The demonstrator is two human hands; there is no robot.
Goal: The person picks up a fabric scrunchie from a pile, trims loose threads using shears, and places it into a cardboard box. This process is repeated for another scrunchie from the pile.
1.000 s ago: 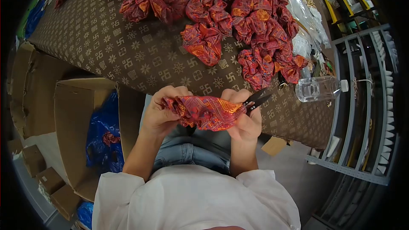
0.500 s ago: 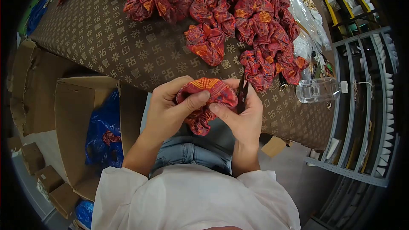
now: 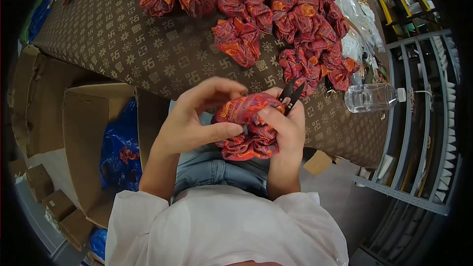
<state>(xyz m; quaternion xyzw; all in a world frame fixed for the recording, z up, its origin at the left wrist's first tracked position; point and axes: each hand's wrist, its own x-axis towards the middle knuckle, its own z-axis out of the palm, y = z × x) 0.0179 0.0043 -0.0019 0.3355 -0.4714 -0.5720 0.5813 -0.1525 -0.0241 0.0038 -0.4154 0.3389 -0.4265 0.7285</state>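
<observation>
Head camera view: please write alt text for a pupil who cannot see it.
A person's right hand holds a ruffled red patterned scrunchie and black thread snips; the left hand is open at the scrunchie's edge. Similar scrunchies lie heaped on a brown patterned tablecloth ahead, near a clear plastic bottle.

Right of frame: I note a clear bottle (image 3: 369, 101), white cap (image 3: 401, 94) pointing rightward, near a grey metal rack (image 3: 400, 195). Upper right: yellow-edged shelves (image 3: 381, 0). Left side: open cardboard box (image 3: 83, 143), blue plastic bag (image 3: 114, 140) inside.
</observation>
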